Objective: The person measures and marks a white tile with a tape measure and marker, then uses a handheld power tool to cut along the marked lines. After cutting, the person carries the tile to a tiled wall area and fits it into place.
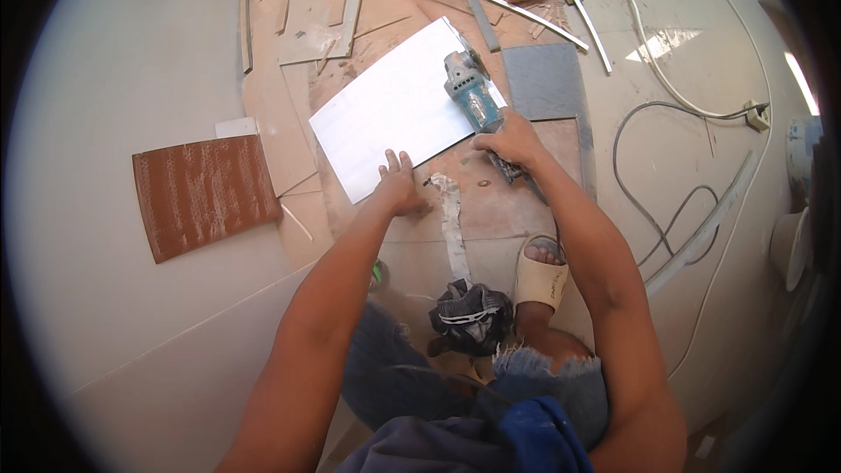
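Note:
A white rectangular tile [385, 105] lies slanted on the dusty work surface in front of me. My right hand [515, 142] is wrapped round the body of a teal angle grinder [473, 96]. The grinder's grey head is over the tile's right end, close to its edge; whether the disc touches the tile I cannot tell. At the tile's near edge rests my left hand [403, 187], fingers apart and fingertips on the white face, with its thumb hidden.
A brown tile [206, 197] lies at the left, and a grey tile [543, 81] sits right of the white one. Several cut strips [350, 9] are scattered at the back. A dark cord [620, 158] loops across the floor at right. A dark cloth bundle [471, 317] lies by my sandalled foot [539, 276].

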A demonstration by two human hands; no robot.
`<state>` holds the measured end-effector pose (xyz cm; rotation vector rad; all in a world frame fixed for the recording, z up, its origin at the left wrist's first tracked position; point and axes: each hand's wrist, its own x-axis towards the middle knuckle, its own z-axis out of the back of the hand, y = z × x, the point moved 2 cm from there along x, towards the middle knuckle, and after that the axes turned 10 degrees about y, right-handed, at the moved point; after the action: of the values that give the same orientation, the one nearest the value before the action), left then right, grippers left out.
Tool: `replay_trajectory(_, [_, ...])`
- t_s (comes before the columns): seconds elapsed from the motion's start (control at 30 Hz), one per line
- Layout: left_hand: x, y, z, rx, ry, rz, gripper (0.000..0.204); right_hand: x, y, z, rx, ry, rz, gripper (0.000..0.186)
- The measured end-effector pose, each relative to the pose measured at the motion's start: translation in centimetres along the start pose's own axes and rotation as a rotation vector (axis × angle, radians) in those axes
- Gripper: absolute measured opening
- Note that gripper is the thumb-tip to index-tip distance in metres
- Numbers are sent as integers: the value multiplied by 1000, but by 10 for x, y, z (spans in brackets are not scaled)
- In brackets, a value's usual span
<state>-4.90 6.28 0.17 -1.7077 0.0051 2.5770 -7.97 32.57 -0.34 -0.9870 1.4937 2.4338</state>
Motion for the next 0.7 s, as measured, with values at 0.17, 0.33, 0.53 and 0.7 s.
replay_trajectory(0.17, [-2,-2,2,24,18,28,133,-1,-1,-1,23,6,2,78])
replay_trajectory(0.33, [-4,-3,3,15,18,26,133,-5,-1,0,53,20,32,76])
replay_trajectory(0.53, [3,2,-1,-3,-4,9,135,-7,-9,-3,104,19,5,77])
replay_trajectory(0.7, [5,6,-3,-5,-15,-9,137,-11,-8,-1,121,50,-18,81])
